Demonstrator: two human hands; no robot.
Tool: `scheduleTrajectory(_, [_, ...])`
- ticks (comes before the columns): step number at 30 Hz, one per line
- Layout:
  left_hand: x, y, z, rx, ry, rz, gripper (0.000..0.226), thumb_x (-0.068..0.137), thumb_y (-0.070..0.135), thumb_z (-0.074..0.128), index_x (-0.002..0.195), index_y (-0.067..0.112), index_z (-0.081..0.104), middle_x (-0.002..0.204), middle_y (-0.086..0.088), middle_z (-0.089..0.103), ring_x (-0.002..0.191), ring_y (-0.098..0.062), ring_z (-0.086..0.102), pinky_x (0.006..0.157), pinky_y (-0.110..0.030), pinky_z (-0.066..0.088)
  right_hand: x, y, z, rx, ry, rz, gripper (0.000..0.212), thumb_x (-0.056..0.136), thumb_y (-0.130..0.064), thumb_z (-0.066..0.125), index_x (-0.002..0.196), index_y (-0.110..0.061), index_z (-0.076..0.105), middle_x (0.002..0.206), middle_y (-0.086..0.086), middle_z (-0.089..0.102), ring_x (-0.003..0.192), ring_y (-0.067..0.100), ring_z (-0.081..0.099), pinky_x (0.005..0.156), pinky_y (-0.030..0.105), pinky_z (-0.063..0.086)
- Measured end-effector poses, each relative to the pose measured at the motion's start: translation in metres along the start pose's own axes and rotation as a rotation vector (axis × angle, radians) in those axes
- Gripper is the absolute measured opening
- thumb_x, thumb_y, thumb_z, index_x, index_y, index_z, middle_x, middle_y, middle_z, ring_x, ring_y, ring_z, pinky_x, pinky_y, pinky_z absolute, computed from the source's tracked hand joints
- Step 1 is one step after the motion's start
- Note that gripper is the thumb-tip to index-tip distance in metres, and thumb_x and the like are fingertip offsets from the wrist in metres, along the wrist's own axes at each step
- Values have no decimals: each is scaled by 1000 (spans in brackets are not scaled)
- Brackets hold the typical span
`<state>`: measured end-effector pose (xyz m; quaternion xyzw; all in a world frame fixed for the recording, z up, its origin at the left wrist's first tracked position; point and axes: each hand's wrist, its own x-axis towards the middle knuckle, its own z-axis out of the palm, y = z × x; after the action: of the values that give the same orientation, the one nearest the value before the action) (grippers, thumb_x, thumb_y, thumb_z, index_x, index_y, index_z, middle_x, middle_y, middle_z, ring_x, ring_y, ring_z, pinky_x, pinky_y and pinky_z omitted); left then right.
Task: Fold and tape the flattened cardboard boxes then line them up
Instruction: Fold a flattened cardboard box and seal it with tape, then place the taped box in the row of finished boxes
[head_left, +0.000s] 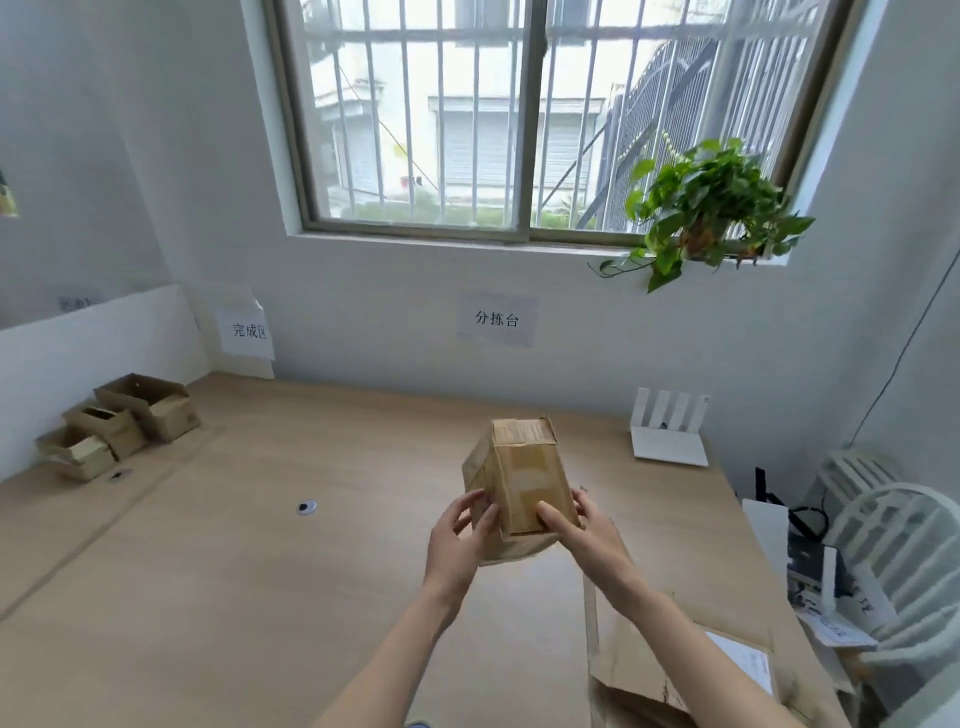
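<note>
A: Head view — where's the box (519, 475)?

B: Held above the table (260, 571), centre, btwn both hands. Left hand (460, 540) grips its near-left edge, right hand (582, 525) its near-right, thumb on top face. Both equally near.

A: Axis?

B: Long axis runs away from the person, far end tilted up twd the window. Finished boxes (119, 423) sit well apart, far left — I'd guess it goes that way.

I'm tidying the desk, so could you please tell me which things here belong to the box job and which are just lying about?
Job: held box; three boxes, far left; flat cardboard, near right.

Lying about: router; plant; chair; papers.
</note>
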<state>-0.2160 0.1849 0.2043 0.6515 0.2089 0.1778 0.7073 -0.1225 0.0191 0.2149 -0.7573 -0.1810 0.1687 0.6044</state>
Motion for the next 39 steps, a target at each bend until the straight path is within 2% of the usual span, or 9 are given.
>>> scheduleTrajectory(3, [-4,30,-21,29,3,-74,88,79,42,81,151,34,31,133,12,42,124,-6,38,95,-28,36,-6,-22,-4,53,-69,-38,58,84,-49,77,134,-28,56,126,-1,68,112,9,67,99,33,55])
scheduleTrajectory(5, [-7,40,-37,-12,-51,-143,102,75,48,82,154,39,18,138,7,48,126,-12,45,99,-36,37,-12,-35,-1,46,-118,-62,63,80,-50,79,135,-30,57,124,-3,70,115,11,66,103,35,53])
scheduleTrajectory(10, [-17,56,-77,-21,-17,-37,78,66,40,92,126,55,44,117,2,71,98,-12,71,65,-24,55,-19,-66,21,-96,-166,-161,85,78,-39,82,149,-46,36,126,-6,66,111,13,69,97,40,55])
scheduleTrajectory(13, [-26,69,-109,10,56,26,99,68,33,92,148,36,33,114,4,65,100,-8,66,73,-23,53,-20,-91,46,-252,-226,-285,95,81,-13,75,148,-60,28,139,-13,49,118,9,62,92,30,56])
scheduleTrajectory(19, [-39,94,-185,99,167,107,88,56,42,96,128,43,45,119,7,66,107,-10,63,77,-24,55,-18,-135,117,-441,-254,-360,84,70,-69,74,145,-51,43,134,-19,47,121,-2,50,103,22,45])
scheduleTrajectory(23, [-58,110,-240,150,260,143,95,60,39,95,136,42,39,115,16,61,106,-10,59,74,-18,49,-21,-154,174,-455,-247,-417,85,62,-65,76,141,-43,52,123,-14,55,110,4,58,97,29,53])
scheduleTrajectory(27, [-82,123,-295,193,352,109,104,70,34,90,154,26,29,133,-2,56,119,-21,54,93,-31,48,-27,-166,235,-452,-277,-479,83,64,-59,78,141,-42,53,122,-16,52,112,6,57,99,30,53])
scheduleTrajectory(32, [-102,120,-371,427,482,14,119,64,69,80,158,24,22,153,-5,43,140,-27,41,110,-46,41,-34,-169,310,-463,-285,-555,82,70,-56,76,146,-42,47,131,-13,45,115,6,52,99,28,50])
scheduleTrajectory(39, [-94,107,-488,878,562,-90,117,65,92,49,159,28,21,161,1,33,144,-25,36,113,-42,38,-7,-167,423,-523,-287,-606,81,77,-59,74,149,-40,42,137,-12,40,115,10,51,91,29,53])
